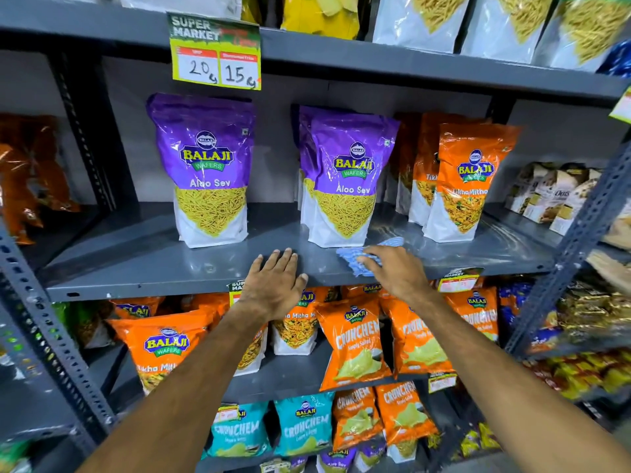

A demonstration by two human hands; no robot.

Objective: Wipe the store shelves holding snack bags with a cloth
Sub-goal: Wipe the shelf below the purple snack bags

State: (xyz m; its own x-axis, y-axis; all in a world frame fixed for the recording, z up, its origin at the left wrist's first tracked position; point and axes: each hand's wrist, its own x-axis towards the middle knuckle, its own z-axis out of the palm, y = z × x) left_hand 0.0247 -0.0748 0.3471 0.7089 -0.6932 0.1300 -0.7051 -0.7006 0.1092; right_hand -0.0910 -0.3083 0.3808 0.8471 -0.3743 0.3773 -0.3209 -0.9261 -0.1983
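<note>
Centre frame: right hand (397,271) grips crumpled blue cloth (367,257) on grey metal shelf (143,268); left hand (273,285) flat, fingers straight, on shelf edge.

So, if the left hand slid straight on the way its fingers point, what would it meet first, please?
Probably nothing soon: the left hand points into the gap between the two Aloo Sev bags, so the shelf looks free to its back wall, though depth is unclear.
</note>
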